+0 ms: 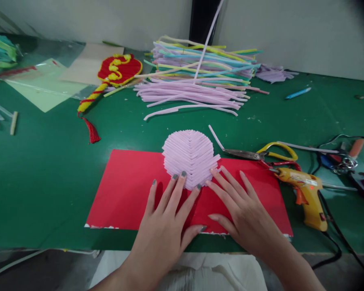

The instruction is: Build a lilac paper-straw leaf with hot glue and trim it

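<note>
A pale pink heart-shaped piece [189,155] made of pipe-cleaner strips lies on a red sheet [127,190] on the green table. My left hand [166,218] lies flat with fingers spread, its fingertips pressing the piece's lower edge. My right hand [242,206] is also flat and spread on the red sheet, with its fingertips touching the lower right edge of the piece. Neither hand holds anything.
A pile of pastel pipe cleaners [197,76] lies behind. Scissors [261,153] and a yellow glue gun [306,194] with cables sit at the right. A red and yellow fan with a tassel [112,76] and plastic bags [45,85] lie at the back left.
</note>
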The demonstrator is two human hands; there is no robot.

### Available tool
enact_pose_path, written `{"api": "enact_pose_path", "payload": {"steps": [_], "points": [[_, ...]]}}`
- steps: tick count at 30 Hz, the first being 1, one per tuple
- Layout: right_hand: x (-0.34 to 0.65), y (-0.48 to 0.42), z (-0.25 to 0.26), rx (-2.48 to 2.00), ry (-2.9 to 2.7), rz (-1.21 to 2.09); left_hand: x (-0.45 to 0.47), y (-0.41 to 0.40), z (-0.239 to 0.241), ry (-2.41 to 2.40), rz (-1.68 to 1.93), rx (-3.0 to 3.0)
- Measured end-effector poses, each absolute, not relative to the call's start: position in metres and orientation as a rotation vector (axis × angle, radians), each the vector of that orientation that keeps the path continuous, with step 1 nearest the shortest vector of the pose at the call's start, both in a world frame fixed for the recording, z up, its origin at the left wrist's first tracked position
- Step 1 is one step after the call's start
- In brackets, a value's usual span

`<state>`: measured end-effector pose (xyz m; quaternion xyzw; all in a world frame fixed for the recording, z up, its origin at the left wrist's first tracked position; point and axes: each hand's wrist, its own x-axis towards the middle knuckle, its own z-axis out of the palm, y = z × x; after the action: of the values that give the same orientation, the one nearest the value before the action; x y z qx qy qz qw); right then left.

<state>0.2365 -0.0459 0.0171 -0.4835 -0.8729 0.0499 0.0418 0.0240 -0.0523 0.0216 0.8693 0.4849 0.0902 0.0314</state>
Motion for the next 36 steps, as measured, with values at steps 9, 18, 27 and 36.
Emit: {"api": "enact_pose_path", "payload": {"steps": [9,18,27,36], "points": [[0.2366,-0.0462,0.0158,-1.47,-2.678,0.155,0.0239,-0.0528,0.0206,1.495,0.266,2.669],[0.2375,-0.0462,0.0152,-1.481,-2.691,0.136,0.0244,-0.0517,0.0214,1.487,0.266,2.677],[0.236,-0.0465,0.0161,-1.489,-2.689,0.125,0.0238,-0.0534,0.0197,1.493,0.258,2.682],[0.2374,-0.0481,0.0136,-1.484,-2.624,0.117,0.0236,-0.0526,0.0191,1.487,0.272,2.696]]}}
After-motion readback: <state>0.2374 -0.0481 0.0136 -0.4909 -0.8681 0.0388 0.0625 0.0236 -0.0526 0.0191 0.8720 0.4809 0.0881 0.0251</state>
